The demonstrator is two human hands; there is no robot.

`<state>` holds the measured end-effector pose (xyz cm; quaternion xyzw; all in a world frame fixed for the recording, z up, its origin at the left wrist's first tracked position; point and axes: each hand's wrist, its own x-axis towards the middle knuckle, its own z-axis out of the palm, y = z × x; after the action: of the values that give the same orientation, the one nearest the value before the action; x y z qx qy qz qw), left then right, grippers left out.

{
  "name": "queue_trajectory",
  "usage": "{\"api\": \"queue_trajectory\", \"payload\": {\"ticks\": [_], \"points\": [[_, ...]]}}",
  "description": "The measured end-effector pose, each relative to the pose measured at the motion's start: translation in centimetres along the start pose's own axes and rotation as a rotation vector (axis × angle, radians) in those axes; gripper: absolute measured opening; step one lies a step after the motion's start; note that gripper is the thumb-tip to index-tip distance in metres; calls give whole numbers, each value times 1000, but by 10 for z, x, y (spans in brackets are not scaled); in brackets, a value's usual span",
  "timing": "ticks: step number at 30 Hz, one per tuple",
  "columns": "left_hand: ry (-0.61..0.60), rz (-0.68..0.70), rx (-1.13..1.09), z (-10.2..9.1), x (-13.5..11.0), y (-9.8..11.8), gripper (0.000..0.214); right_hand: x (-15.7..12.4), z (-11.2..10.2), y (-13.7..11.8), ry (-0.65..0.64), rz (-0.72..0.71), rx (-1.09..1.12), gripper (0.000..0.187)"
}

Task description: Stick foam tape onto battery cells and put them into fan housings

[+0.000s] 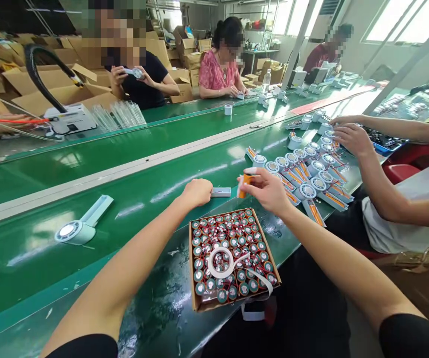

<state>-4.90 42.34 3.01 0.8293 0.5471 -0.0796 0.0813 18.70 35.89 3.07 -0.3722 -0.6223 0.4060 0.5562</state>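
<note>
My left hand [196,192] is closed round one end of a pale blue-white fan part [221,192] that lies on the green conveyor belt [132,209]. My right hand [265,189] pinches a small orange battery cell [244,183] upright, just right of that part. Below both hands sits a cardboard box [195,303] packed with several upright battery cells with red wires, and a roll of white tape [220,262] lies on top of them.
A white handheld fan [82,224] lies on the belt at left. Rows of several fan halves [311,171] with orange cells lie at right, where another person's hands [351,134] work. People sit across the belt among cardboard boxes [50,79].
</note>
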Motion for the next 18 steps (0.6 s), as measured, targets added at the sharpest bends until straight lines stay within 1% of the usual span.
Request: {"api": "queue_trajectory", "payload": {"ticks": [1,3,5,6,9,12,15,18], "points": [[-4,-11,-18,-2,2,-2,18,13,5,12,-73,-1,-118,41],[1,-29,-51,-5,4,-5,21,35,14,34,-246,-15,-434,37],[24,-49,-79,-6,3,-6,24,51,19,49,-402,-31,-704,33],[40,-63,-91,-6,2,-6,25,56,21,53,-462,-36,-790,30],[82,-113,-130,-2,3,-4,30,64,23,54,-583,-44,-924,24],[103,-148,-172,1,8,-5,32,65,29,50,-687,-47,-1052,28],[116,-170,-212,2,13,-8,37,63,40,47,-753,-41,-1135,35],[130,-192,-239,1,14,-7,38,65,51,45,-781,-33,-1168,36]]}}
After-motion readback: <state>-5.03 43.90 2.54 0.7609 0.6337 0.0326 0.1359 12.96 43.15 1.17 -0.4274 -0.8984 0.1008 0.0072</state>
